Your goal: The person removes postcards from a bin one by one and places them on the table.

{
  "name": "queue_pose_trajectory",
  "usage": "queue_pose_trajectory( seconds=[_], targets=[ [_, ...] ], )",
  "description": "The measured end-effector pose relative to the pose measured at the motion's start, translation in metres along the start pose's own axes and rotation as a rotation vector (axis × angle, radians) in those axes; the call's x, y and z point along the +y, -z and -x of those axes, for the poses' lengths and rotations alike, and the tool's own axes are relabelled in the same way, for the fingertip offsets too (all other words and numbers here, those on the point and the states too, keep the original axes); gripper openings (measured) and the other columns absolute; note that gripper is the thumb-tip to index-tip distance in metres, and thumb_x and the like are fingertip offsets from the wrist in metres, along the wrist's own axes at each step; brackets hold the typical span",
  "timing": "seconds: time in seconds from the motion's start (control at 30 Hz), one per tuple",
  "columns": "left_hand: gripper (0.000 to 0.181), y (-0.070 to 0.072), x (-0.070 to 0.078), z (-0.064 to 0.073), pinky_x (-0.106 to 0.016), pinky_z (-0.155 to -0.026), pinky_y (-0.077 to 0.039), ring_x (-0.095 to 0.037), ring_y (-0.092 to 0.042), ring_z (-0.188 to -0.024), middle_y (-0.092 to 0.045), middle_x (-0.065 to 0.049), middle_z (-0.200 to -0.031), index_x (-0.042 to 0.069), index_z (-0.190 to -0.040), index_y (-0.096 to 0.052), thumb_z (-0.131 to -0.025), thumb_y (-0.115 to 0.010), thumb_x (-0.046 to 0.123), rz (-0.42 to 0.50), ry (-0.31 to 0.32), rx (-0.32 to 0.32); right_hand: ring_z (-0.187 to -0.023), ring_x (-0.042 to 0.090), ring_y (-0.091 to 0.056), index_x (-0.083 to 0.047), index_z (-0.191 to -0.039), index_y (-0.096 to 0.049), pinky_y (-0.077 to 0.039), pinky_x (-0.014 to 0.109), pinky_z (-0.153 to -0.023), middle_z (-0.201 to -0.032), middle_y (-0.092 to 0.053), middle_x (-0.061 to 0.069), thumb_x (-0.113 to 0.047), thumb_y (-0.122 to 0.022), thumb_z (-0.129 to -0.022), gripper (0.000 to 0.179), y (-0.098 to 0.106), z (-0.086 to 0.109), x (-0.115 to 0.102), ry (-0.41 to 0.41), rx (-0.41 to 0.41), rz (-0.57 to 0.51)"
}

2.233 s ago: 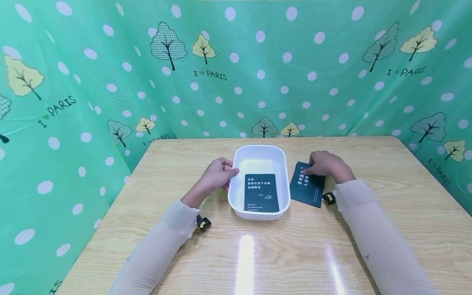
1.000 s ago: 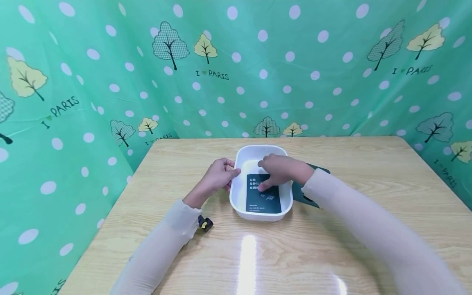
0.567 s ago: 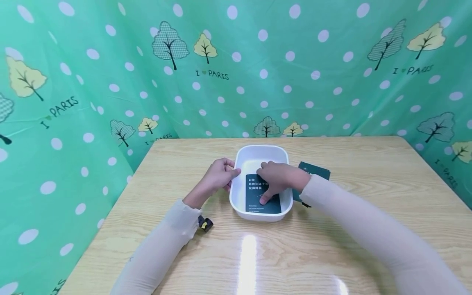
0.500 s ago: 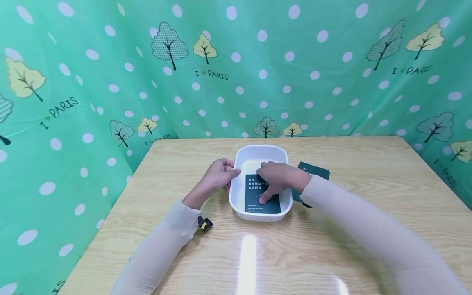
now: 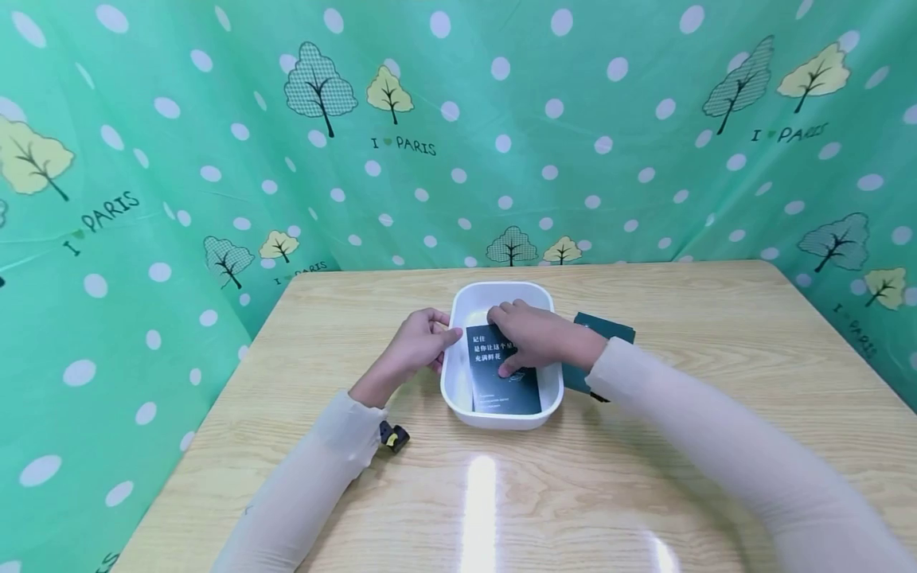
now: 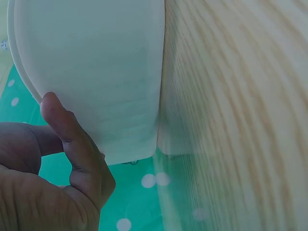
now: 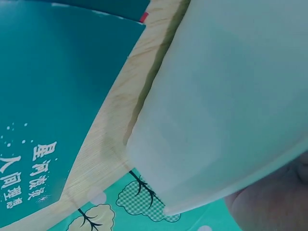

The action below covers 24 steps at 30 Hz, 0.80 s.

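A white rectangular plastic tub (image 5: 501, 422) stands on the table, with a dark green notebook (image 5: 505, 395) inside it. My left hand (image 5: 415, 346) holds the tub's left rim, thumb over the edge and fingers along the outside wall. Inside the tub my right hand (image 5: 533, 336) grips the notebook, thumb on the cover and fingers at its far edge. The notebook's far end looks slightly raised. Just right of the tub lie more dark green notebooks (image 7: 53, 86), overlapping and partly hidden by my right forearm in the head view. In the right wrist view, the tub wall hides most of that hand.
A small black clip-like piece with a yellow mark (image 5: 394, 436) is at my left sleeve. The wooden table (image 5: 358, 509) ends at the back against a green curtain (image 5: 401, 207) printed with trees and dots.
My right hand has gone from the notebooks on the right into the tub and taken hold of the notebook there. That notebook's far end has come up slightly. My left hand stays on the rim.
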<state>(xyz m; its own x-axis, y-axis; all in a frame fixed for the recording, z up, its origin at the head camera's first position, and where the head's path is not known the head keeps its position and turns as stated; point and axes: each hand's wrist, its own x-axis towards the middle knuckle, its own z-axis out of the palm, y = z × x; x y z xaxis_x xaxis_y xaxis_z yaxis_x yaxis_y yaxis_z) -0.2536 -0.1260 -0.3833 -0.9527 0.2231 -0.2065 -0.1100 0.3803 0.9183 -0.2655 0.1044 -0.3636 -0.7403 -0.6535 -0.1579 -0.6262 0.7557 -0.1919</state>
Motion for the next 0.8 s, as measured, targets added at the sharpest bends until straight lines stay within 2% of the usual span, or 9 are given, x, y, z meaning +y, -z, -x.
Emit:
queue_pose_trajectory(
  seconds=[0.17,0.33,0.43,0.53,0.8],
  targets=[
    [0.028,-0.001,0.002,-0.002,-0.031,-0.046,-0.056,-0.018,-0.059,-0.054,-0.064,-0.019,-0.086,0.001,-0.122,-0.055,-0.101,-0.066,0.016,-0.009,0.005,0.010,-0.114,0.025,-0.054,-0.004,-0.145,-0.049,-0.052,0.041,-0.103,-0.128,-0.058,0.011,-0.025,-0.077,-0.094,0.062,0.007,0.006,0.004,0.047,0.062,-0.081],
    [0.028,-0.002,0.005,-0.003,-0.030,-0.044,-0.055,-0.017,-0.058,-0.053,-0.063,-0.019,-0.088,0.000,-0.122,-0.055,-0.101,-0.066,0.015,-0.015,0.003,0.022,-0.108,0.024,-0.059,0.001,-0.134,-0.052,-0.055,0.040,-0.097,-0.120,-0.060,0.013,-0.002,-0.051,-0.103,0.032,0.015,0.013,0.008,0.076,0.159,-0.231],
    [0.028,-0.002,0.006,-0.002,-0.031,-0.044,-0.055,-0.018,-0.058,-0.054,-0.063,-0.018,-0.087,0.000,-0.121,-0.055,-0.101,-0.067,0.015,-0.018,0.007,0.026,-0.107,0.025,-0.061,0.001,-0.127,-0.050,-0.058,0.040,-0.093,-0.119,-0.061,0.017,0.005,-0.039,-0.102,0.028,0.019,0.017,0.011,0.085,0.225,-0.376],
    [0.028,-0.002,0.005,-0.002,-0.031,-0.044,-0.056,-0.018,-0.058,-0.053,-0.063,-0.017,-0.086,0.001,-0.121,-0.055,-0.101,-0.067,0.016,-0.024,0.015,0.032,-0.105,0.028,-0.061,0.001,-0.126,-0.047,-0.059,0.041,-0.088,-0.118,-0.059,0.019,0.005,-0.035,-0.101,0.028,0.025,0.022,0.014,0.088,0.270,-0.480],
    [0.028,-0.002,0.002,0.000,-0.032,-0.046,-0.056,-0.018,-0.059,-0.053,-0.064,-0.020,-0.089,0.001,-0.121,-0.056,-0.101,-0.067,0.016,-0.031,0.022,0.037,-0.087,0.029,-0.055,0.003,-0.128,-0.045,-0.049,0.039,-0.070,-0.111,-0.057,0.020,0.001,-0.035,-0.103,0.027,0.047,0.036,0.027,0.024,0.383,-0.509]
  ],
)
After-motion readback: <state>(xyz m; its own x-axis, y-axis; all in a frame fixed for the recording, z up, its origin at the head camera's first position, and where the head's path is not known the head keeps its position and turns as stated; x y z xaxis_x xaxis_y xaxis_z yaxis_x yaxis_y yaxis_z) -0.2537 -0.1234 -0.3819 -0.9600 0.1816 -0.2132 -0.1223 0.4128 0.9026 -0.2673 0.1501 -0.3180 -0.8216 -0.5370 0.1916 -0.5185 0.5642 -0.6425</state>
